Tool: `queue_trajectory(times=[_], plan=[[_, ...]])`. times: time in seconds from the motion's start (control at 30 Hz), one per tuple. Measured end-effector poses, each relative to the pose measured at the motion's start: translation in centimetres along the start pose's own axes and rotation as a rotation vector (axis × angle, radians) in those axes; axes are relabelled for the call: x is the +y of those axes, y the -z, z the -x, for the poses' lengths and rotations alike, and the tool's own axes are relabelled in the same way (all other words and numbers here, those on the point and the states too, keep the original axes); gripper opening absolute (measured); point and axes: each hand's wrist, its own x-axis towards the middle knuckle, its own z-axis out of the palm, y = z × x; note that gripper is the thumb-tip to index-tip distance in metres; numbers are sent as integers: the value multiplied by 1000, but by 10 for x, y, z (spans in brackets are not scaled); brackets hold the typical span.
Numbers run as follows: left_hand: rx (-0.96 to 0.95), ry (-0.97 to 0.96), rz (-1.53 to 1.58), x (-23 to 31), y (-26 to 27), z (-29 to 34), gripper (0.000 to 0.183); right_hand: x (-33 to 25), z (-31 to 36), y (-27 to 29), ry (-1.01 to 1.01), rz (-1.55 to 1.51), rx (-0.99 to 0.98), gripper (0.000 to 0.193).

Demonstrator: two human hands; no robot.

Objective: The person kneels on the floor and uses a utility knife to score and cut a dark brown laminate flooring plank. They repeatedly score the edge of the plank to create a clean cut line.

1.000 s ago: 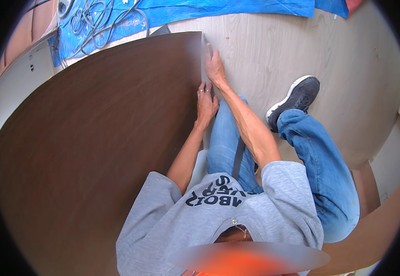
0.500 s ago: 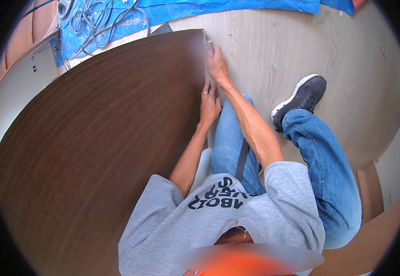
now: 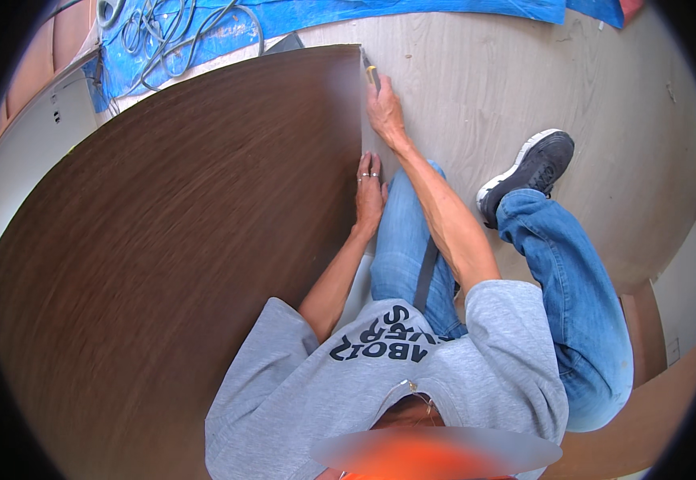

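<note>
Work on the large dark-brown wood-grained panel point(image 3: 180, 232) at nine o'clock seems unfinished, how far I cannot tell: at twelve, the right hand point(image 3: 386, 110) clasps a slim yellow-and-black tool point(image 3: 373, 78), the left hand point(image 3: 370, 196) resting released.

The left hand point(image 3: 370, 196) now rests nearer the body along the edge of the brown panel point(image 3: 196, 216), leaving a wider gap between the hands. More of the yellow-and-dark tool point(image 3: 373, 78) shows beyond the right hand point(image 3: 386, 112)

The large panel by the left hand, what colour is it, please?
The panel is streaky dark brown; the head view shows it.
</note>
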Motion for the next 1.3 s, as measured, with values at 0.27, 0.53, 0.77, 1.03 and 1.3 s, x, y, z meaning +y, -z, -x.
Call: queue_trajectory(times=[0.27,0.53,0.77,1.03,1.3], plan=[[4,-30,-71,-7,-8,1,72,-3,1,3,10,19,-12,35],[19,-43,-71,-5,-9,3,71,-7,-7,8,-3,141,-98,33],[28,-44,-66,-4,-8,3,71,-12,-4,4,-19,135,-78,33],[32,12,5,-1,-10,3,70,-12,-2,2,-22,165,-71,33],[36,88,121,8,-5,6,75,-7,4,1,-36,155,-68,35]])
